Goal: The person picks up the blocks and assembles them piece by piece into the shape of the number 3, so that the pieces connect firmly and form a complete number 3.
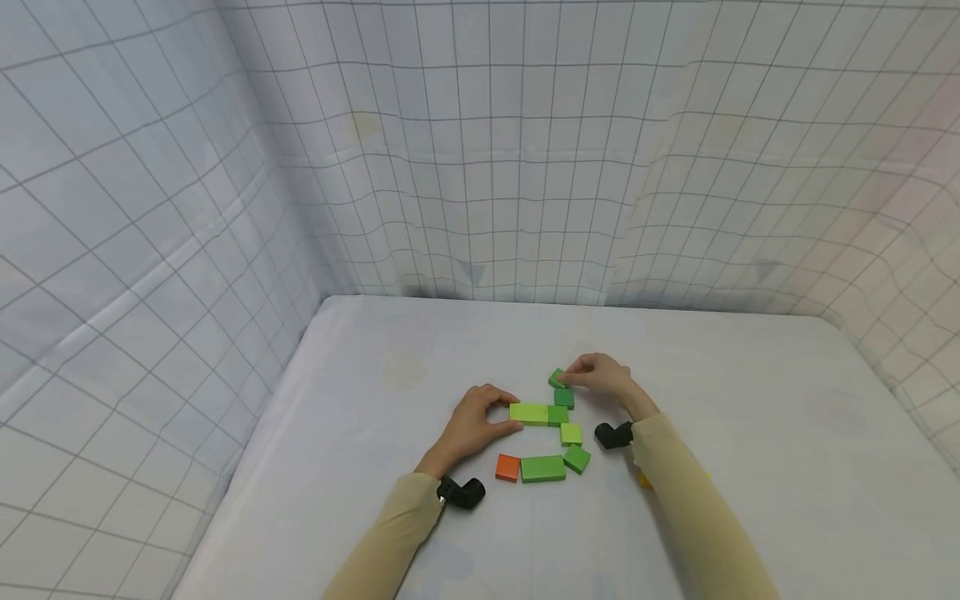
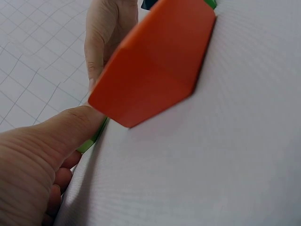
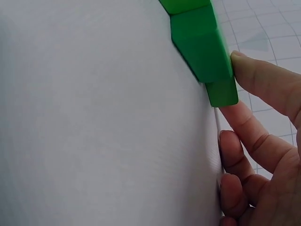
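Note:
My left hand [image 1: 478, 417] pinches the left end of a long yellow-green block [image 1: 528, 414] between thumb and fingers. A green square block [image 1: 557, 415] adjoins that block's right end. Farther back, my right hand [image 1: 602, 375] pinches a small tilted green block [image 1: 557, 377], its thumb along one side in the right wrist view. Just in front of it lies a dark green block [image 1: 564, 398], seen large as a dark green block [image 3: 202, 44] from the right wrist. Near my left wrist sits an orange-red block [image 1: 507, 467], which fills much of the left wrist view.
Closer to me, a long green block [image 1: 543, 469] lies beside the orange-red one. A tilted green block [image 1: 577, 459] and a yellow-green square [image 1: 571, 434] continue the row upward. Yellow pieces [image 1: 644, 479] are partly hidden under my right sleeve. A grid-patterned cloth [image 1: 525, 167] rises behind the white table.

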`<action>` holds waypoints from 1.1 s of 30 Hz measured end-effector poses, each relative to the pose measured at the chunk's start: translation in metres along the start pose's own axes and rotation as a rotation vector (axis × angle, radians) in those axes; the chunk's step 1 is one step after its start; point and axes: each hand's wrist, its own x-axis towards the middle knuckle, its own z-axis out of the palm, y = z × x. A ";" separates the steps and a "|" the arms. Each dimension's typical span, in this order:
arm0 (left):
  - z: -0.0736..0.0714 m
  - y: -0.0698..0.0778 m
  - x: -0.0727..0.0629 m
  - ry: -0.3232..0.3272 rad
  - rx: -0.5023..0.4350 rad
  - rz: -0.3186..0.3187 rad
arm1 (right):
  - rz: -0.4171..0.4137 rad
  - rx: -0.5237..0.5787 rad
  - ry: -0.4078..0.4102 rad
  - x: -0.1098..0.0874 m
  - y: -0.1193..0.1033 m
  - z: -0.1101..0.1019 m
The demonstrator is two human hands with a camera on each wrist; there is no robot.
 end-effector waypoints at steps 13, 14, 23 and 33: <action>0.000 -0.002 0.000 0.007 0.011 0.002 | -0.051 0.086 -0.234 -0.027 0.020 -0.035; 0.000 -0.002 0.000 0.007 0.011 0.001 | -0.054 0.071 -0.248 -0.031 0.023 -0.039; 0.000 -0.001 0.000 0.008 0.007 0.006 | -0.105 -0.022 -0.355 -0.071 0.053 -0.060; 0.001 -0.001 -0.001 0.006 0.002 0.000 | -0.339 -0.059 -0.364 -0.123 0.078 -0.059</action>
